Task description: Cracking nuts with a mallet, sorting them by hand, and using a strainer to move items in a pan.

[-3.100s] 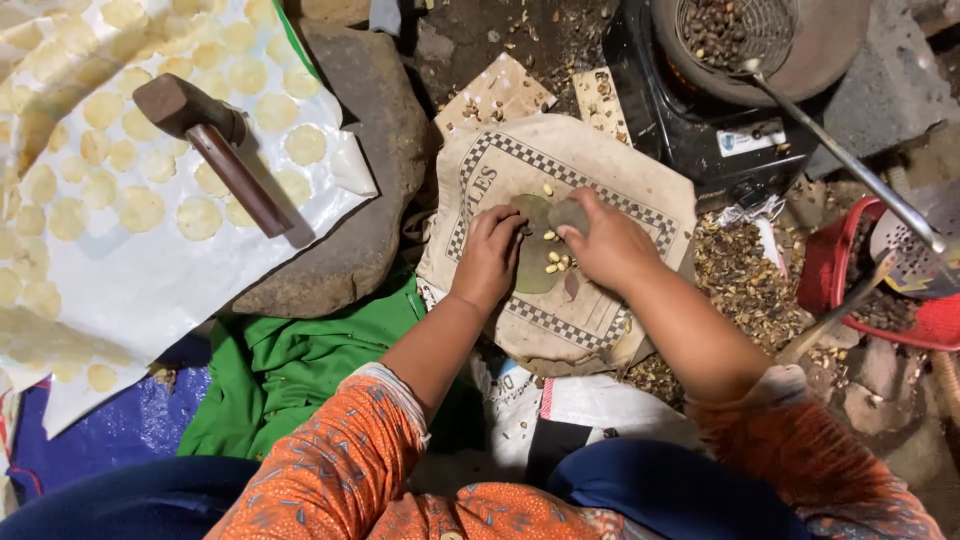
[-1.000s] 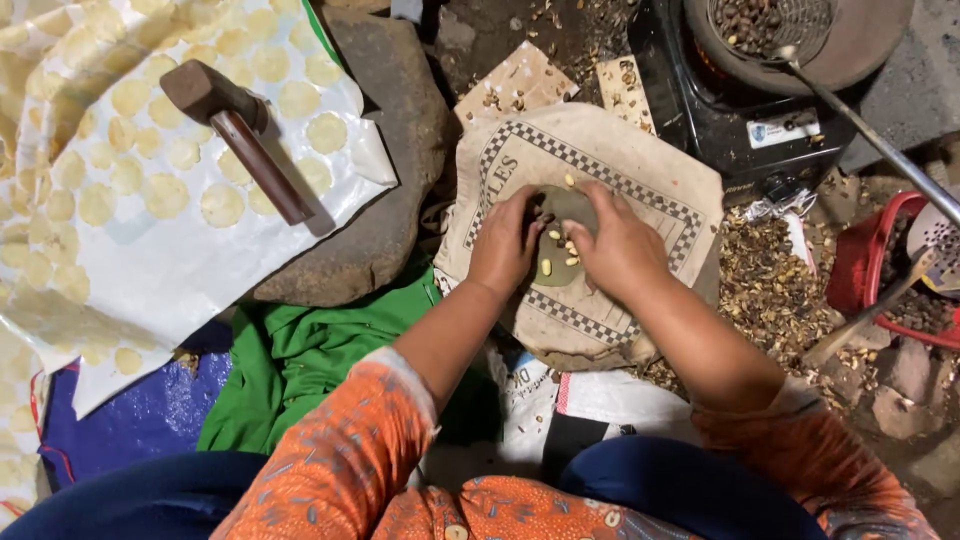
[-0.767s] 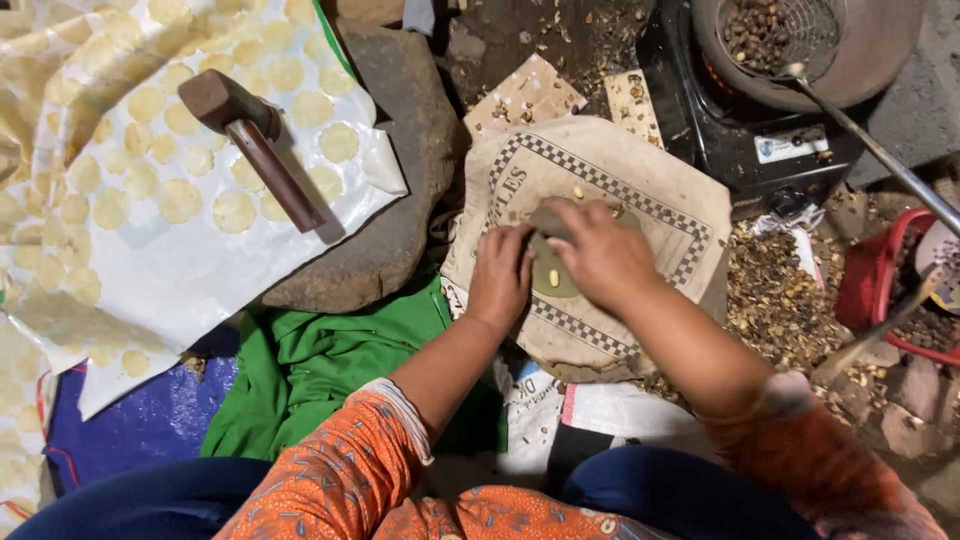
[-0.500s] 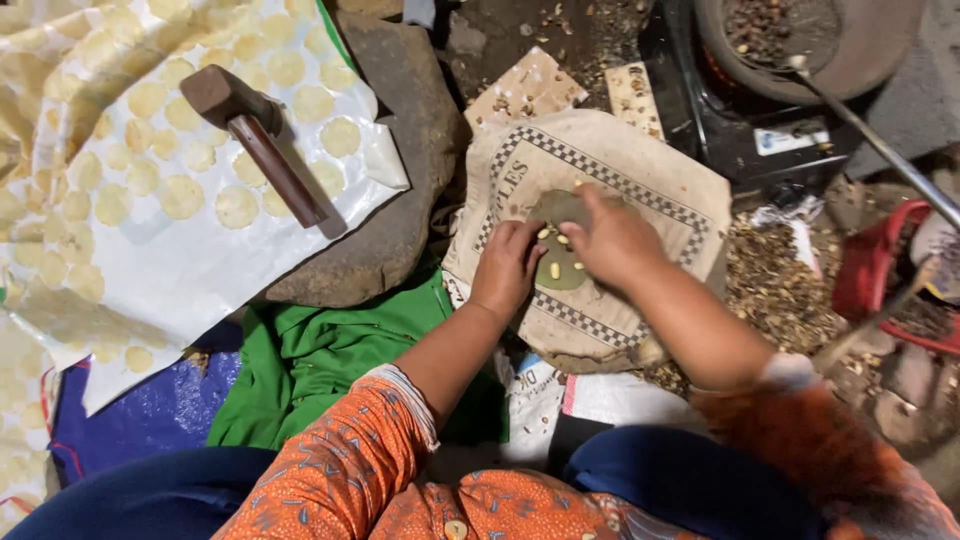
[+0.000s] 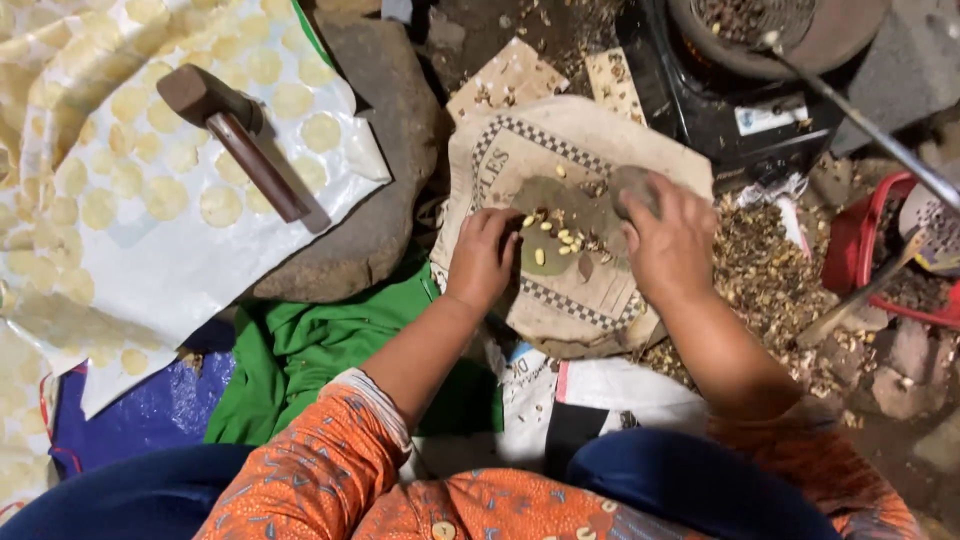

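The right hand (image 5: 672, 240) wraps its fingers around a small grey round stone (image 5: 632, 187) and holds it tight. The stone sits just above a flat dark patch (image 5: 552, 205) on a tan woven sack with a checkered border (image 5: 560, 150). The left hand (image 5: 482, 258) rests on the sack just beside that patch. Its fingers are curled in, and their tips touch the small pale yellow kernels (image 5: 553, 236) that lie there. I cannot tell if it pinches one.

The kernels lie in a little bunch between the two hands. A few dark bits of shell are mixed in with them.

To the right of the sack is a heap of brown broken shells (image 5: 765, 285) on the ground. Past it stands a red plastic basket (image 5: 860, 245). Above the sack is a round dark metal pan (image 5: 775, 30) with a long thin handle.

To the left of the sack is a big grey flat rock (image 5: 370, 190). A white cloth with pale yellow round discs on it (image 5: 150, 230) lies partly over the rock. A brown wooden mallet (image 5: 235, 135) rests on that cloth. A green cloth (image 5: 300, 350) lies under the left arm.
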